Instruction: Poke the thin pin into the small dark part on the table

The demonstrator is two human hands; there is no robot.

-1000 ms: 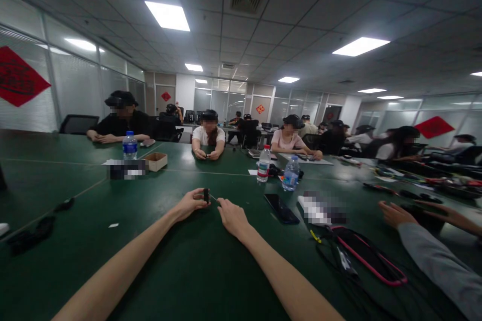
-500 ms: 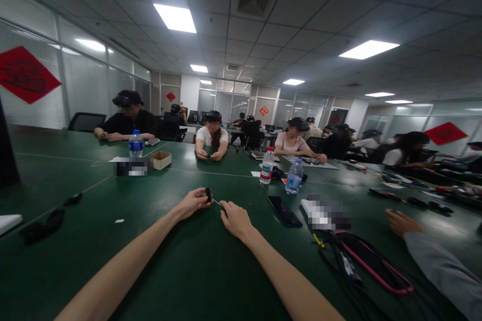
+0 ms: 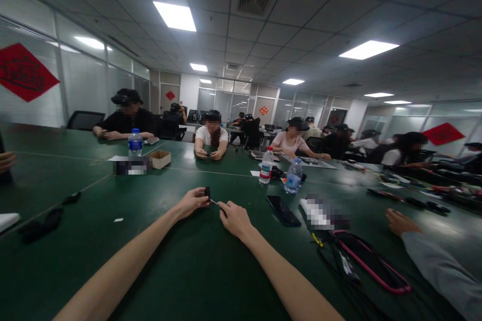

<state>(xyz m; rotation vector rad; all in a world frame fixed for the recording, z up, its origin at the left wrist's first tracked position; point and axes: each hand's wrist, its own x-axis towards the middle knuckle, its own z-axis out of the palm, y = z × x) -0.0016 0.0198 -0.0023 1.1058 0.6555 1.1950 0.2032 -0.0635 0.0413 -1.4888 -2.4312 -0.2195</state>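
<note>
Both my arms reach out over a dark green table (image 3: 158, 261). My left hand (image 3: 190, 202) is closed, pinching a small black object (image 3: 207, 192) upright just above the table top. A thin light-coloured pin (image 3: 214, 202) runs from that object toward my right hand (image 3: 234, 218), whose fingers are curled and pinched on the pin's near end. The two hands are a few centimetres apart. A black phone (image 3: 281, 209) lies flat just right of my right hand.
Two water bottles (image 3: 266, 165) (image 3: 293, 175) stand beyond the phone; a third bottle (image 3: 134, 142) and a small cardboard box (image 3: 161, 159) stand at the left. A black and pink pouch (image 3: 367, 262) with cables lies at the right. A co-worker's hand (image 3: 398, 221) rests there. Several people sit opposite.
The view has shifted slightly. My hands stay together on the small object and pin. The co-worker's hands at the right have drawn back; only one shows now. A hand has appeared at the far left edge.
</note>
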